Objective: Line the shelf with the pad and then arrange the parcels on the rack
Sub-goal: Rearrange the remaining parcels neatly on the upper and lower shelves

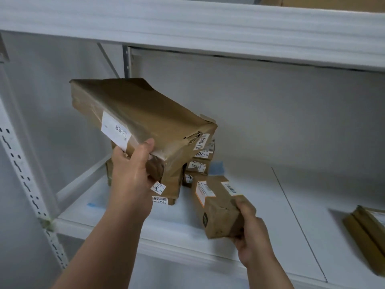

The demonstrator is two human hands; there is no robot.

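The right hand [249, 230] grips the near end of a small brown parcel [216, 207] lying on the white foam pad [239, 205] that lines the shelf. The left hand [133, 170] clasps the near corner of a large paper-wrapped parcel [137, 115] (tilted, labels showing), raised above the stacked parcels [187, 170] behind.

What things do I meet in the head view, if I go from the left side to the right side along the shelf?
Perforated rack post → left hand gripping the large parcel → stacked parcels → small parcel held by the right hand → seam in the pad → lone parcel at the right edge.
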